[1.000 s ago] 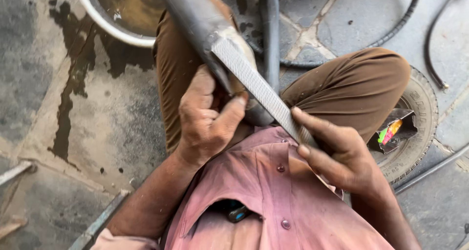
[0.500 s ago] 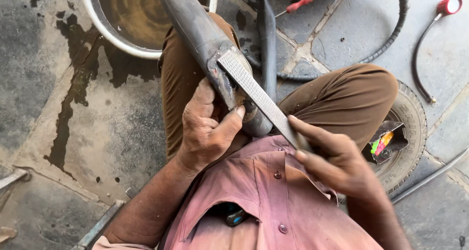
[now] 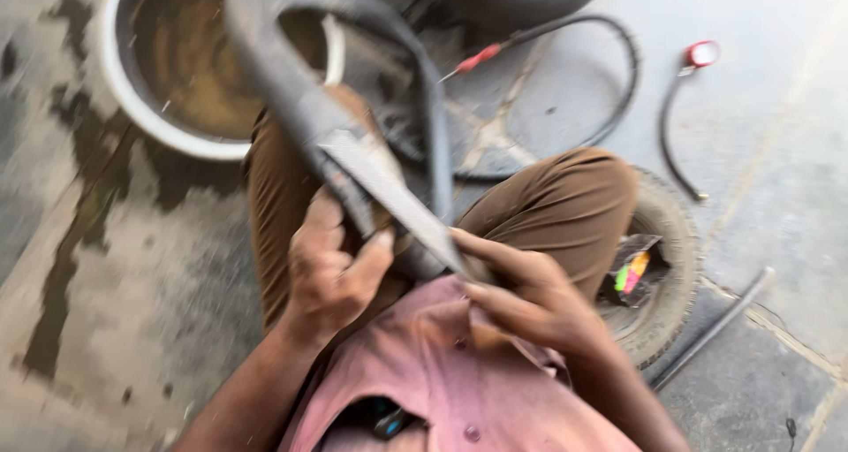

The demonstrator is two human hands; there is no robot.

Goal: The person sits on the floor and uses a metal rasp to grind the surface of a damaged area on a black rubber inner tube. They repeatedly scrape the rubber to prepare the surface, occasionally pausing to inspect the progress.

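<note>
Both hands are busy: your left hand (image 3: 331,275) is closed around the black rubber inner tube (image 3: 291,98), pinning a fold of it against your thigh, and your right hand (image 3: 530,297) is clamped on the near end of the flat metal file (image 3: 397,200), whose blade lies diagonally across the tube just above the left thumb. Tube sits on your lap, looping up and away toward the metal basin of muddy water (image 3: 190,72) on the floor ahead. Frame is motion-blurred, so exact contact patch of the file is hard to tell. Judgement: for clean roughing, keep the left grip tight so the rubber stays taut and flat under the blade, keep the file face flat rather than on its edge, use short even strokes, and keep the thumb clear of the teeth. To your right a small tyre (image 3: 662,275) lies on the ground with a colourful wrapper (image 3: 632,271) inside; a thin black hose (image 3: 618,72) with a red end and a dark rod (image 3: 715,328) lie beyond, well apart from the hands.
</note>
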